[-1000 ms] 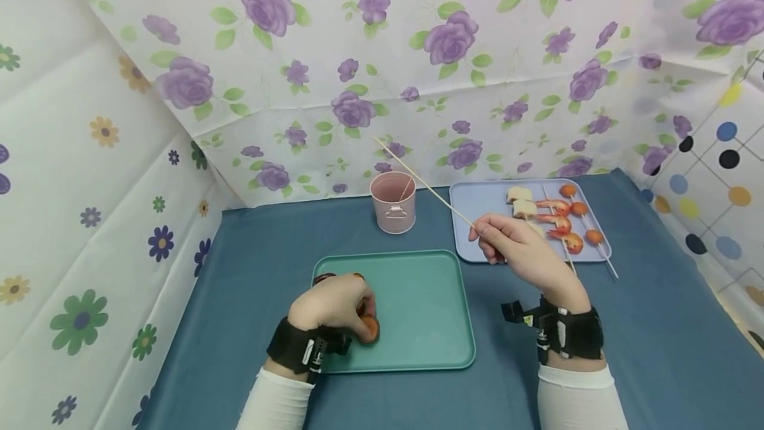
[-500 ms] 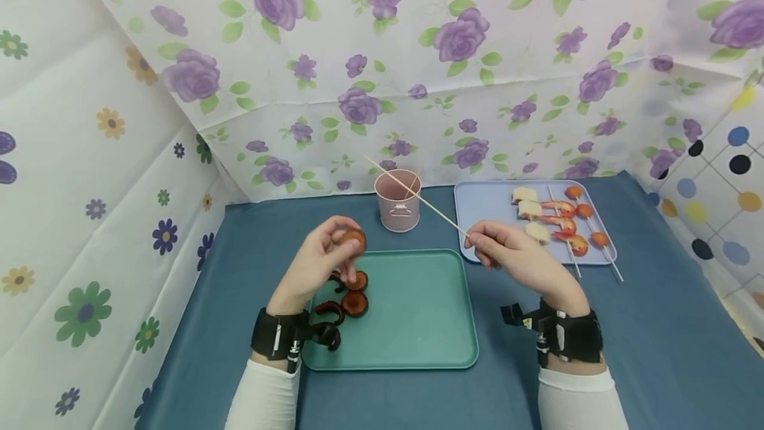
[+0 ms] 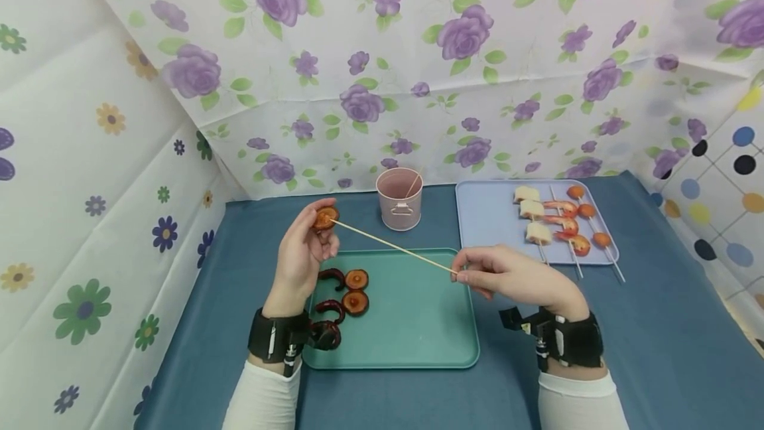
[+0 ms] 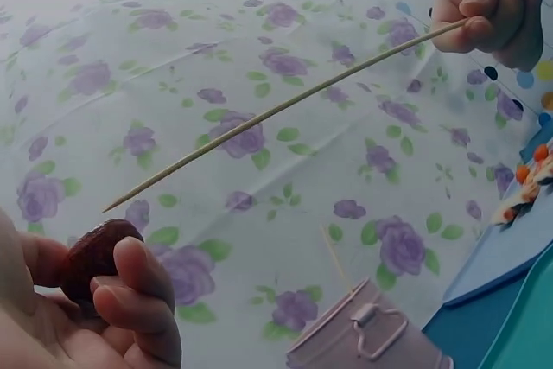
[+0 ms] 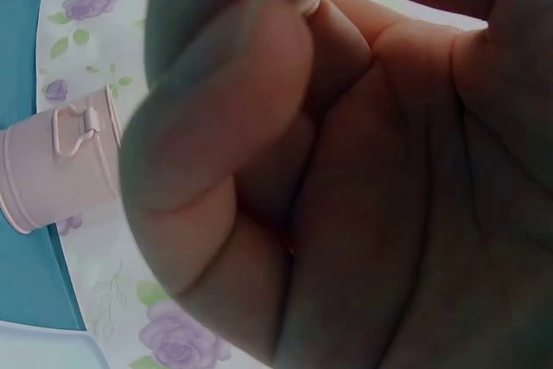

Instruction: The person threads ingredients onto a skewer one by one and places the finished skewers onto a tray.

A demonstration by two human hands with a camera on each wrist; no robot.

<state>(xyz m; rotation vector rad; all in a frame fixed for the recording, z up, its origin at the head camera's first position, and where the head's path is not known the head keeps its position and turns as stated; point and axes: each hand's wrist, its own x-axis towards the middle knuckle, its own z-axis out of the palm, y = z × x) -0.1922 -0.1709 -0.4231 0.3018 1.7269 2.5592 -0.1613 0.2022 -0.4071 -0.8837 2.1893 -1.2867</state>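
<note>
In the head view my left hand [image 3: 298, 261] holds a brown mushroom [image 3: 325, 218] up above the far left corner of the green tray [image 3: 418, 324], pinching it between thumb and fingers. My right hand [image 3: 513, 279] pinches a thin wooden skewer [image 3: 394, 246] near one end, over the tray's right side. The skewer slants left, its pointed tip overlapping the mushroom's pale underside in the head view. From the left wrist, the tip shows just above the mushroom's dark cap [image 4: 97, 252]. Two more mushrooms [image 3: 355, 302] lie at the tray's left, beside dark red curved pieces [image 3: 331, 310].
Behind the green tray stands a pink bucket [image 3: 400, 208] with a skewer leaning in it. At the back right, a pale blue tray [image 3: 486, 217] bears loaded skewers with white chunks [image 3: 531, 210], shrimp [image 3: 561, 223] and orange balls [image 3: 587, 210]. Flowered sheets [image 3: 358, 52] hang behind.
My left hand has lifted the mushroom off the green tray, moved it up and left, and turned its underside toward the skewer. The skewer's tip has swung down and left to the mushroom.
</note>
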